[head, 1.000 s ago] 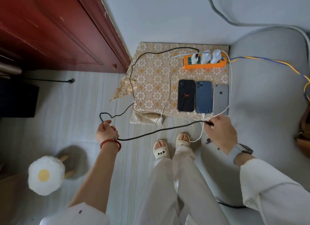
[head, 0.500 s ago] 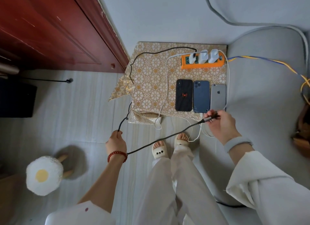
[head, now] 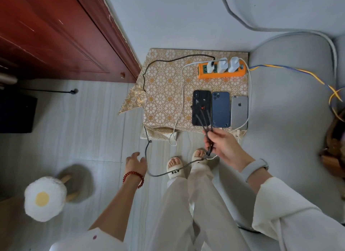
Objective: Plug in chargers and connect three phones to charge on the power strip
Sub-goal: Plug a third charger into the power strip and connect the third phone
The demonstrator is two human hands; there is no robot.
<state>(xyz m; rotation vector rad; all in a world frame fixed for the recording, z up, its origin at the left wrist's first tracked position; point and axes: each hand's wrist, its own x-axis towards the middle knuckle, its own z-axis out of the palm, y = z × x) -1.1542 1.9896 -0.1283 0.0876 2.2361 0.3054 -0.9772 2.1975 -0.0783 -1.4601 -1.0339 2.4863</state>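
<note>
Far left of the frame, a fried-egg cushion (head: 44, 198) sat low on the pale floor, and a red wooden door (head: 61, 33) filled the upper left. Moving in, the left hand (head: 136, 163) hung at lower centre-left with fingers spread and relaxed, gripping nothing; a red bead bracelet (head: 133, 176) circled its wrist, and the black braided cable (head: 145, 78) passed just beside it, whether touching I could not tell. That cable ran up over the gold patterned cloth (head: 164, 93) at centre frame and reached the leftmost white charger (head: 210, 66). On the cloth's upper right lay the orange power strip (head: 221, 74), three white chargers standing in it side by side. Below it, three phones lay face down in a row: the black phone (head: 199, 105), the blue phone (head: 220, 109), the silver phone (head: 239, 111), each just beside the next. White cables (head: 182, 93) looped from the strip down past the cloth's near edge. Right of centre, the right hand (head: 223, 147) pinched the black cable's split end, its short braided tips fanned up over the black phone's lower part. A pale wristband (head: 253, 168) sat on that wrist. Feet in white slippers (head: 175, 169) stood at centre bottom. A grey cushion (head: 291, 120) took the right side.
</note>
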